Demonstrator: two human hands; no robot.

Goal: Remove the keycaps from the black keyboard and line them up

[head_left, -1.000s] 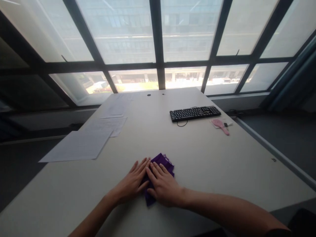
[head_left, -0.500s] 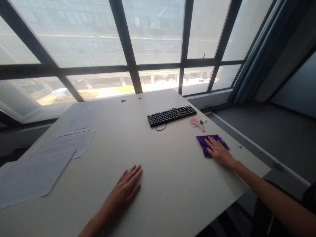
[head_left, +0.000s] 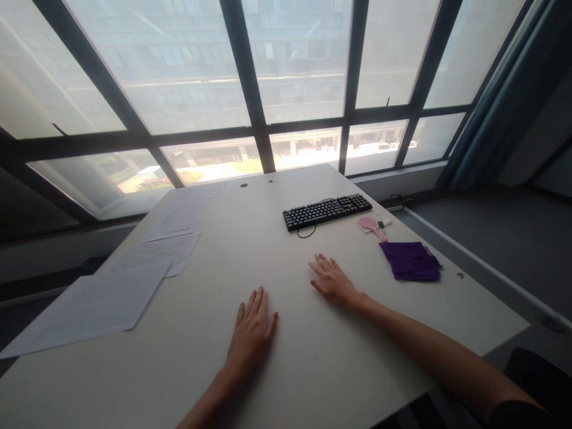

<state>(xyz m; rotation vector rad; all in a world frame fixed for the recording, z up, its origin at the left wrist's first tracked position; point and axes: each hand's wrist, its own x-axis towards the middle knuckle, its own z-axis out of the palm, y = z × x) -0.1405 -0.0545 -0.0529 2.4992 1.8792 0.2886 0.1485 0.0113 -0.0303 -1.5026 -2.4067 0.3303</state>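
My left hand [head_left: 252, 330] lies flat on the white table [head_left: 187, 363], fingers stretched forward and the thumb apart. My right hand [head_left: 331, 280] is over the table to its right, palm down with spread fingers and nothing in it. Whether it touches the tabletop I cannot tell. To the right of that hand, apart from it, a folded purple cloth pouch [head_left: 412, 261] rests near the table's right edge. Just behind the pouch is a pink hairbrush [head_left: 370, 225], with a small dark item [head_left: 381, 224] on something white beside it.
A black keyboard [head_left: 328, 211] with a looped cable lies beyond my right hand. Several printed paper sheets [head_left: 107, 304] overlap along the left side. Large framed windows [head_left: 201, 65] rise behind the table, and a blue curtain [head_left: 487, 89] hangs at the right.
My right hand has left the purple pouch and moved left, toward my left hand. The whole view has shifted slightly, so the table things appear further right.
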